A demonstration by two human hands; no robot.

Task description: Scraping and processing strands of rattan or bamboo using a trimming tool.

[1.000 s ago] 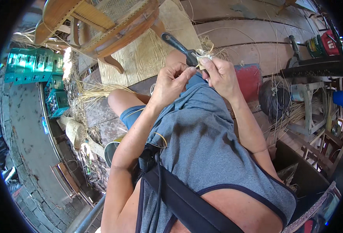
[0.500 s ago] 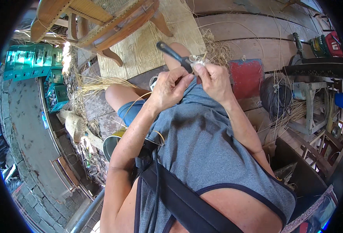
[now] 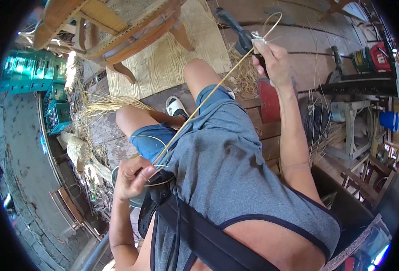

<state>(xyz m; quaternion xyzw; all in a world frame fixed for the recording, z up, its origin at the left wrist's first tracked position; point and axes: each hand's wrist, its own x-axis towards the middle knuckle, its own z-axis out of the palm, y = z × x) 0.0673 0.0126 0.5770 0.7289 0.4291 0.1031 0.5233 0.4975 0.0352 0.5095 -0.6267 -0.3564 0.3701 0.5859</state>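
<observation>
A long, thin, pale cane strip (image 3: pixel 204 101) runs taut across my lap from hand to hand. My left hand (image 3: pixel 134 177) is closed on its lower end at my left side, above a bucket rim. My right hand (image 3: pixel 271 61), far out in front to the right, pinches the strip against a dark-handled tool (image 3: pixel 231 26) that looks like a knife. Its handle points away to the upper left; most of its working edge is hidden by my fingers. Whitish shavings (image 3: pixel 256 34) cling where strip and tool meet, and the strip's far end curls beyond.
A carved wooden chair frame (image 3: pixel 131 47) lies at the upper left on a plywood sheet (image 3: pixel 158 74). A bundle of cane strips (image 3: pixel 111 105) rests by my left knee. Green bottle crates (image 3: pixel 32 67) stand far left, and a red panel (image 3: pixel 269 101) lies beside my right forearm.
My hands have moved apart, the left back down to my side, the right forward and outward with the tool. The cane strip now stretches straight between them.
</observation>
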